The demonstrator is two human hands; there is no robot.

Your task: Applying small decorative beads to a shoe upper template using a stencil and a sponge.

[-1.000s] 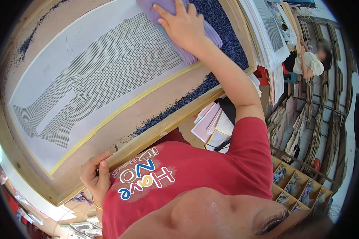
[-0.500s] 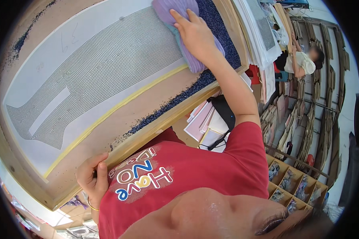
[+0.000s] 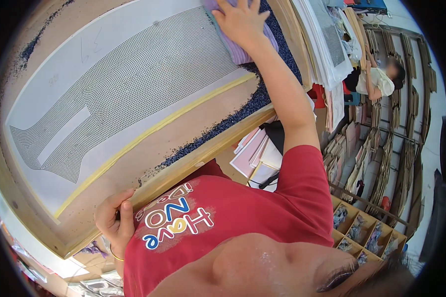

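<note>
Shelves of stacked card and paper fill the background behind a wooden-framed tray [image 3: 29, 218] tilted over the bench. In the head view, the right hand [image 3: 240, 20] presses flat, fingers spread, on a purple cloth [image 3: 243, 47] at the tray's far end, while the left hand [image 3: 115, 222] curls around the near frame edge. Dark blue beads [image 3: 223, 126] lie heaped along the lower edge beside the dotted white template [image 3: 129, 89] — the spreading looks well along, with loose beads left outside the yellow tape [image 3: 148, 133].

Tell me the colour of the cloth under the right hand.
Light purple cloth, seen in the head view.
</note>
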